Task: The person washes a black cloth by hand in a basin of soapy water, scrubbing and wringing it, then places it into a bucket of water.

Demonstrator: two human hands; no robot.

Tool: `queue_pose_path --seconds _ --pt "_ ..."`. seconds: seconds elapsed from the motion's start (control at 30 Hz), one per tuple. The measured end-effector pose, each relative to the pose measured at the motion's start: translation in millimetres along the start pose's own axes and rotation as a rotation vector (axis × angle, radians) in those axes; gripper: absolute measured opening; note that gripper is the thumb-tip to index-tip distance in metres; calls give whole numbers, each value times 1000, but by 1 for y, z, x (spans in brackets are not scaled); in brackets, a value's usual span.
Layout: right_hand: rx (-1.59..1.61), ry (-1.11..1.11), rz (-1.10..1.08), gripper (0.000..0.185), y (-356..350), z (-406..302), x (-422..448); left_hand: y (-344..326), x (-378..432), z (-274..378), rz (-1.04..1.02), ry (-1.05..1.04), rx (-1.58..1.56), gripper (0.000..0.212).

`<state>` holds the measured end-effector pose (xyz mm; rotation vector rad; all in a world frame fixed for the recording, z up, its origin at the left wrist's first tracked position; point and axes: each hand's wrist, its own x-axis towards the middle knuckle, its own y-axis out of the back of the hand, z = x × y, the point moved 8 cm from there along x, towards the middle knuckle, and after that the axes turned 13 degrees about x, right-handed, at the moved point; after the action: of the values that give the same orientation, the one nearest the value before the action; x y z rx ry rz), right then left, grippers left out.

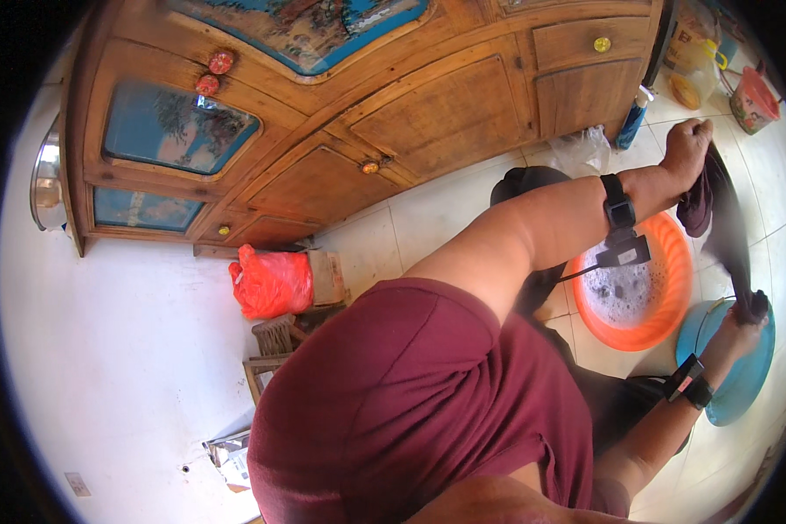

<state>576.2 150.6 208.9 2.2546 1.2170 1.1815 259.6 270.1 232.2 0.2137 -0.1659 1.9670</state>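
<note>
A dark wet-looking cloth garment (727, 223) hangs stretched between my two hands. At its far end, my left hand (688, 149) is closed in a fist around the cloth, and a bunched part droops below it. My right hand (745, 335) grips the other end, which is gathered into a tight bunch. Below and between my arms stands an orange plastic basin (678, 288) of foamy grey water. Under my right hand is a blue plastic bucket (727, 396) with a thin wire handle; my hand and wrist cover part of it.
A wooden cabinet (432, 105) runs along one side. Near its end are a clear plastic bag (586, 150), a blue bottle (631, 124) and a red patterned pail (754, 105). A red plastic bag (274, 281) sits behind me by the wall. Pale tiles (367, 239) cover the floor.
</note>
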Motion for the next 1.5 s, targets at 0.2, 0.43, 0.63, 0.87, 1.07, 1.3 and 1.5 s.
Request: queue_pose_path --seconds 0.2,0.43,0.63,0.87,1.07,1.3,1.5 --pt "1330 -813 -88 38 -75 49 -26 -5 -6 -25 -112 334 -416 45" --pt "1654 -858 -527 60 -113 -29 -57 -83 -145 -21 -832 424 -348 34" --pt "1320 -670 -150 38 -79 -70 -51 -28 -140 67 -603 78 302 33" --pt "983 -435 -82 48 -60 -55 -36 -81 -152 21 -347 -83 196 26" --pt "960 -453 -63 57 -46 -58 -20 -78 -99 20 -388 -358 504 70" --pt "611 34 -361 43 -82 -81 -22 -70 -100 28 -505 -552 587 77" --pt "593 -196 -457 48 -95 -37 -24 -63 -129 55 -356 -1220 789 53"
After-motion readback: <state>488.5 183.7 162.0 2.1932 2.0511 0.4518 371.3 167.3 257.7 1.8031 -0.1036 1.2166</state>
